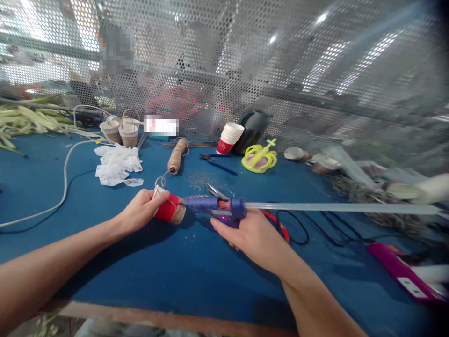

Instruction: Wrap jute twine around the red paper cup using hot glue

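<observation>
Perforated grey metal sheeting (210, 61) stands behind a blue-topped bench (196, 281). Just left of frame centre, the left hand (143, 209) grips a tilted red cup (165, 210) partly wound with tan twine (180, 214); at centre, the right hand (257, 234) clasps a blue plastic glue gun (206, 204), nozzle at the twine.

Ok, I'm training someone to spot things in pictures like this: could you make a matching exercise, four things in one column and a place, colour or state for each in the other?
1. Glue gun
2. Twine-wrapped cup
3. Crown
4. Pliers

A. Yellow
B. In the left hand
C. Handles spread apart
D. In the right hand

Pairs: 1-D, 2-B, 3-A, 4-C
</observation>
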Available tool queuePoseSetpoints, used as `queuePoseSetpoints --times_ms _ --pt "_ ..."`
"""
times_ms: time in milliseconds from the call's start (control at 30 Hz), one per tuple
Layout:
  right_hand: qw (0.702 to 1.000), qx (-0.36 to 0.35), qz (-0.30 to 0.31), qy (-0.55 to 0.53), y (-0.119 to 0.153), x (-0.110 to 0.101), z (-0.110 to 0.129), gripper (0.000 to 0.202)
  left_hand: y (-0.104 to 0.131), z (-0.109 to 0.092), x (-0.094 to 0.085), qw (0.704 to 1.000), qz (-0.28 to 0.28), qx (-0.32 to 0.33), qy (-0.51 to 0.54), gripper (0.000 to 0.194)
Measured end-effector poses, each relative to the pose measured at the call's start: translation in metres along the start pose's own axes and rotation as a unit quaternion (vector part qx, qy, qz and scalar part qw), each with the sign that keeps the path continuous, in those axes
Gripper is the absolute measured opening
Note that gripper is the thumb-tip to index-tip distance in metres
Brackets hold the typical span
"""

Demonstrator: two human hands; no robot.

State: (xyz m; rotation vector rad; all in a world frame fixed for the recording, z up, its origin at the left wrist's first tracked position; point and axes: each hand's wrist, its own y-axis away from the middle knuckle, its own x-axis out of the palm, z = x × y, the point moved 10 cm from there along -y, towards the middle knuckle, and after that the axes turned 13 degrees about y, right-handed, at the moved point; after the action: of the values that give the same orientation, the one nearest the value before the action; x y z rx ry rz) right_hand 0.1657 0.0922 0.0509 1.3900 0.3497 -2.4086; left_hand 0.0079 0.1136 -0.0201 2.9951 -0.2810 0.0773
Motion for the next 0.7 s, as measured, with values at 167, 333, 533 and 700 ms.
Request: queuePoseSetpoints --times_ms 167,333,533,700 --pt "0.999 0.015 0.028 0.023 0.0026 0.0029 -0.0006 0.022 -0.0005 0.0011 -0.0019 1.000 -0.008 -0.003 -0.017 0.046" --pt "0.999 0.019 0.029 0.026 0.0029 0.0031 -0.0001 0.021 0.0008 0.0016 -0.0026 1.000 -0.008 0.001 -0.015 0.047" --pt "0.999 0.025 0.030 0.032 0.0032 0.0024 -0.0007 0.020 0.0014 -0.0008 -0.0005 1.000 -0.001 0.010 -0.019 0.047" --pt "0.998 0.024 0.038 0.036 0.0029 0.0027 0.0002 0.020 0.0031 -0.0013 -0.0011 0.999 -0.007 0.007 -0.032 0.048"
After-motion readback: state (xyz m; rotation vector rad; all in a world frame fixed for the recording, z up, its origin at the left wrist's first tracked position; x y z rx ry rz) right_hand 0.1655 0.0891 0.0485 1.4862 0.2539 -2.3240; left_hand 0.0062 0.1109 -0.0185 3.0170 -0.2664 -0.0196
